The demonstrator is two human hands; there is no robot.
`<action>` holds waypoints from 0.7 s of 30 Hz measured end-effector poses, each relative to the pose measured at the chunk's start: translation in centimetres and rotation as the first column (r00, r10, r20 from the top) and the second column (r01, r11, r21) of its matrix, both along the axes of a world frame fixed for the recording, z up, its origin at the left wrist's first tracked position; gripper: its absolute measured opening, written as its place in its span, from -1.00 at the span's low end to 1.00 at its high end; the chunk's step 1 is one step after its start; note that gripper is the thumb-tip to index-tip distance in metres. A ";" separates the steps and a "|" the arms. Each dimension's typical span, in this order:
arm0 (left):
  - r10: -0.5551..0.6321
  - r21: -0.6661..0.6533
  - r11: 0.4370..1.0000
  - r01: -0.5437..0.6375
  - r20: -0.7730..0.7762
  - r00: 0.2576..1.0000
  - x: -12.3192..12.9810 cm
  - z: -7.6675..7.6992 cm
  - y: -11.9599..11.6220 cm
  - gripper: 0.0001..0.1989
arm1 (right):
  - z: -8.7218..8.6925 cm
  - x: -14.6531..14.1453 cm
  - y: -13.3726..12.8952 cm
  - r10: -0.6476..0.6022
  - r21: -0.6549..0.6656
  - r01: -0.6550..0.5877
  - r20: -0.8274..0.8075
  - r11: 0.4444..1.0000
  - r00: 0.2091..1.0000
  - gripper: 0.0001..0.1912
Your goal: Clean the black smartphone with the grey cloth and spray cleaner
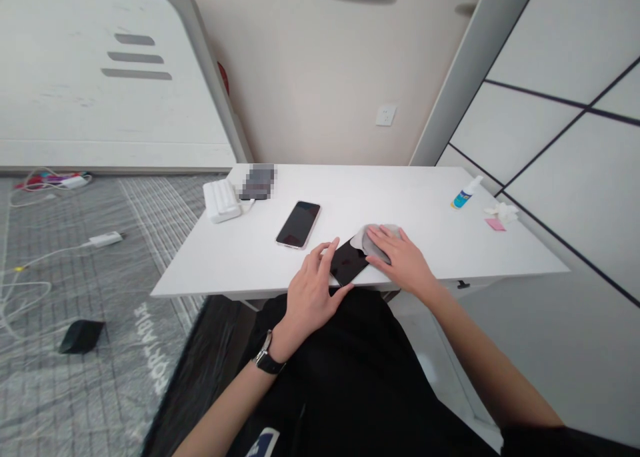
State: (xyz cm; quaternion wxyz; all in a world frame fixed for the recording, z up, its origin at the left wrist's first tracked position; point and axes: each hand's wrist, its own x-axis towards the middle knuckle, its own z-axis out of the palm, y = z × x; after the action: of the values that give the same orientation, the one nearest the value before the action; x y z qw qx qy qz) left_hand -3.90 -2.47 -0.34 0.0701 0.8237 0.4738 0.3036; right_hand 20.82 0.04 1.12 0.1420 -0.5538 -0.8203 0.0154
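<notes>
A dark-screened smartphone [349,263] lies aslant at the near edge of the white table. My left hand [313,287] steadies it, the thumb at its near corner and the fingers along its left side. On its far right end a grey cloth [374,245] is bunched under my right hand [400,257], whose fingers press it down and cover part of it. Some of the screen shows between both hands. A second smartphone [299,225] with a pale rim rests face up, beyond my left hand and touched by neither.
At the table's [225,270] far left are a white power bank [221,200] and a pixelated dark object [259,181]. A small spray bottle [467,193], a pink slip [495,224] and a crumpled white tissue [503,211] lie right. Cables [55,252] trail over the grey rug.
</notes>
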 end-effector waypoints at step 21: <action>-0.009 -0.004 1.000 0.009 0.003 1.000 -0.2 -0.1 0.0 -0.09 | 0.0 -3.2 0.3 0.038 -0.009 -0.038 -0.015 0.999 0.999 -0.15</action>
State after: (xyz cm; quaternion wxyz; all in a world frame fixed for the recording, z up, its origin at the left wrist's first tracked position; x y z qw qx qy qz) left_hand -4.08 -2.49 -0.47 0.0738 0.8251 0.4707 0.3036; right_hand 17.66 0.29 1.16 0.1452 -0.5387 -0.8295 0.0263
